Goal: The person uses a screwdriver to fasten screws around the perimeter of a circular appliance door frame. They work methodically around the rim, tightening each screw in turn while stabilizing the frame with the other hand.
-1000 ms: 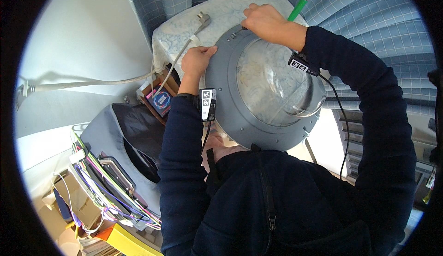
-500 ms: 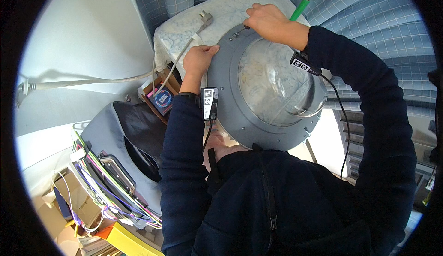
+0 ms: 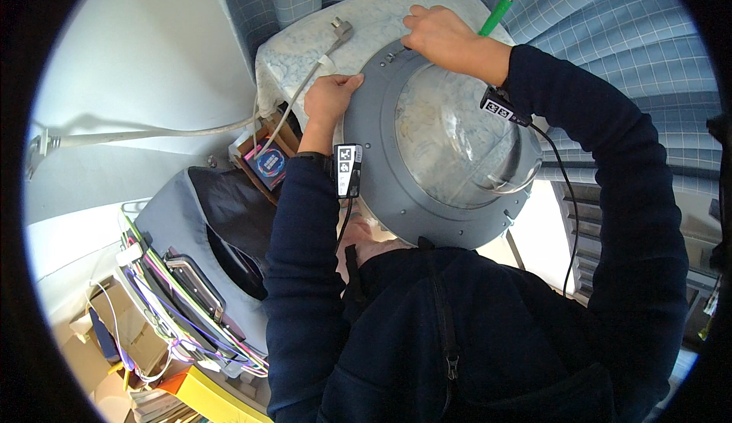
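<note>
A round grey washing machine door with a clear, bulging glass bowl leans over the table edge in front of my body. My left hand pinches the door's upper left rim between thumb and fingers. At the top of the ring, my right hand is closed with its fingers curled downward. Only a bit of a small dark tool shows beneath these fingers, so its kind is hidden. Beside its tip sits a small metal fitting on the ring. Several screws dot the grey frame.
A pale patterned cloth covers the table, with a grey power plug on it. Behind my right hand stands a pole with a green grip. At left are a small box, a grey bag and bundled cables. Blue checked curtains hang behind.
My right hand has shifted slightly and turned over the ring's top edge, so less of the dark tool shows. My left hand keeps its hold on the rim.
</note>
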The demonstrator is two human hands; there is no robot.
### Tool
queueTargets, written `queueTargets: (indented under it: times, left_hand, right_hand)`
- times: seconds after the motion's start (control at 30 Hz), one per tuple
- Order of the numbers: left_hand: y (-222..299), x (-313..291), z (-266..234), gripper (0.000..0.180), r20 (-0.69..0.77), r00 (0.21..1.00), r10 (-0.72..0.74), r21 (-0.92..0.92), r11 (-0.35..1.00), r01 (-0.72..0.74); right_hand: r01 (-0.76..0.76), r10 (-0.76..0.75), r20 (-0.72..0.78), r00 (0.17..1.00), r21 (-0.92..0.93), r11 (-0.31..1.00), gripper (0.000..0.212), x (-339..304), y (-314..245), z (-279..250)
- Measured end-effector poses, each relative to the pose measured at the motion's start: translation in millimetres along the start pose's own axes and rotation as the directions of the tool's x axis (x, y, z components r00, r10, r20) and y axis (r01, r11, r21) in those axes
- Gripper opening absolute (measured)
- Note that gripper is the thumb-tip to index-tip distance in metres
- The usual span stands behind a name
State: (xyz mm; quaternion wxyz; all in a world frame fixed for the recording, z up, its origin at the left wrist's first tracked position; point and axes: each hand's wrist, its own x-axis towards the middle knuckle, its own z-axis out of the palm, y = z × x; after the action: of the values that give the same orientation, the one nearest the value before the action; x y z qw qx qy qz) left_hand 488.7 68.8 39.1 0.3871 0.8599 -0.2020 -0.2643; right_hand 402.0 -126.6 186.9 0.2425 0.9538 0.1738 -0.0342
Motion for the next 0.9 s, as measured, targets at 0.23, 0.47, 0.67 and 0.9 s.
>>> queueTargets:
  times: [0.23, 0.47, 0.67, 0.9]
  left_hand:
    - [-2, 0, 2, 0.042, -0.011, 1.0, 0.007, 0.005, 1.0, -0.007]
    - [0, -2, -1, 0.052, 0.002, 0.999, 0.039, 0.021, 0.999, -0.039]
    - [-2, -4, 0, 0.047, -0.017, 1.0, 0.009, -0.037, 0.999, -0.009]
    - [-8, -2, 1, 0.048, -0.007, 1.0, 0.025, -0.059, 0.998, -0.025]
  right_hand:
    - [-0.027, 0.027, -0.002, 1.0, -0.049, 0.998, 0.012, -1, -6, 3]
    - [-0.306, 0.301, 0.065, 0.951, 0.305, 0.902, 0.007, -6, 1, 6]
    - [-0.442, 0.389, 0.227, 0.893, 0.609, 0.659, 0.019, -11, 3, -2]
    - [-0.4, 0.718, 0.024, 0.696, 0.843, 0.36, 0.021, -29, 10, 8]
